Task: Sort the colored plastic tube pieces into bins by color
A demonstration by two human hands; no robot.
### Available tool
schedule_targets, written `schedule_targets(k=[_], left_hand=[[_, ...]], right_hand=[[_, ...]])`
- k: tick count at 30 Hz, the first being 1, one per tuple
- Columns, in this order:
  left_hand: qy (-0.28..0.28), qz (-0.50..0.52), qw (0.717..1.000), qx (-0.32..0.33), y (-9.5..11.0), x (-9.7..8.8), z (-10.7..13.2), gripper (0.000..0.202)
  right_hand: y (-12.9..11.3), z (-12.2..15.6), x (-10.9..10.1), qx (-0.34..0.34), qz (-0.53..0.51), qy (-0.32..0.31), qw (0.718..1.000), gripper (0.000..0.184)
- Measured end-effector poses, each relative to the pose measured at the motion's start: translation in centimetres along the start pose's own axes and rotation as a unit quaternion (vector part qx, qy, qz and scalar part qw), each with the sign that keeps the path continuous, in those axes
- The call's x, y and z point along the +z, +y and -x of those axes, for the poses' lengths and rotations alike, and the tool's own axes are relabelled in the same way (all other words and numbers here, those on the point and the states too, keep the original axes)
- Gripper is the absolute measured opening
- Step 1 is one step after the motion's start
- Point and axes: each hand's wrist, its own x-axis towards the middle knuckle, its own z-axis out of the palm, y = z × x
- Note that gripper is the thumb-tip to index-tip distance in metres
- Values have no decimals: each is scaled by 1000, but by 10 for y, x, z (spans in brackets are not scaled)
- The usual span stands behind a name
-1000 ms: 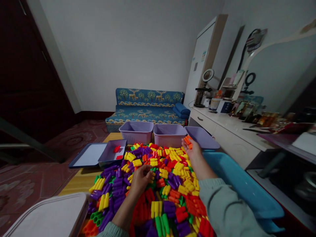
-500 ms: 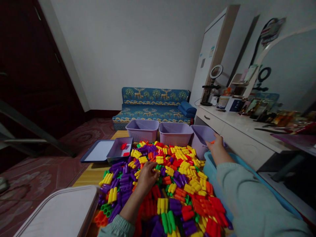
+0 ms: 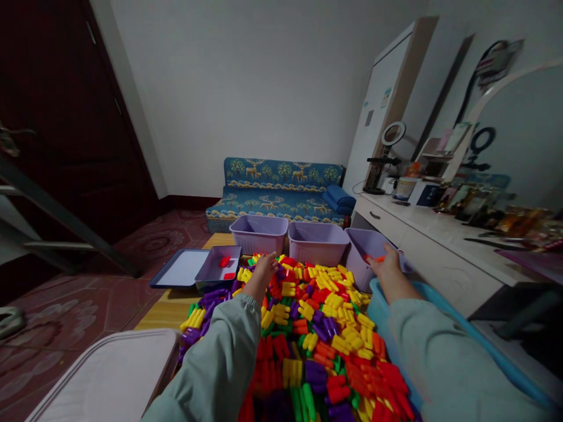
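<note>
The right hand is pinching orange blocks, probably light, stiff and slick and best gripped across their short sides, over the rightmost purple bin, while the left hand is resting curled on the block pile, its grip hidden.

The block pile covers the tabletop from six o'clock up to twelve, leaving no bare surface in the middle. At twelve o'clock three purple bins stand side by side and wall off the far edge, but their tops are open from above. A small tray and a blue lid lie low at ten o'clock. Bare wood shows at nine. A blue tub hems in three o'clock, and a white lid blocks seven.
</note>
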Motion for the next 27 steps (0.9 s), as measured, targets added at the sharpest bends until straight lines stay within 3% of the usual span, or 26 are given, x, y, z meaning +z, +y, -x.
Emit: schedule_targets(k=[3, 6, 8, 9, 10, 12, 14, 16, 19, 21, 23, 25, 27], left_hand=[[-15, -37, 999, 22, -6, -5, 5, 48], [-89, -118, 987, 57, -15, -10, 14, 52], [-161, -215, 956, 115, -22, -14, 20, 55], [-191, -258, 935, 151, -27, -17, 23, 56], [-210, -287, 917, 183, -31, -19, 25, 55], [-217, -303, 901, 223, -38, -24, 31, 51], [-208, -300, 900, 238, -43, -27, 35, 46], [-187, -298, 903, 247, -44, -29, 38, 41], [-132, -316, 906, 248, -42, -32, 41, 29], [-99, -313, 911, 249, -40, -34, 43, 20], [-72, -260, 931, 246, -37, -35, 47, 18], [-52, -150, 966, 206, -35, -35, 52, 23], [-58, -18, 991, 122, -35, -34, 59, 32]], right_hand=[[-1, 13, 6, 47, -45, 20, 998, 28], [11, 41, 19, -7, -47, 2, 999, 36], [29, 64, 26, -47, -26, -45, 998, 42], [40, 77, 28, -102, 38, -100, 989, 40], [50, 89, 28, -152, 132, -168, 965, 35], [68, 111, 26, -250, 330, -255, 874, 38], [80, 129, 22, -296, 495, -285, 766, 51], [84, 140, 18, -306, 599, -286, 682, 55], [83, 145, 17, -303, 662, -291, 621, 44], [81, 142, 17, -290, 672, -297, 613, 41], [80, 136, 17, -273, 657, -304, 634, 42], [80, 132, 17, -259, 595, -313, 694, 40], [80, 133, 17, -217, 480, -329, 784, 32]])
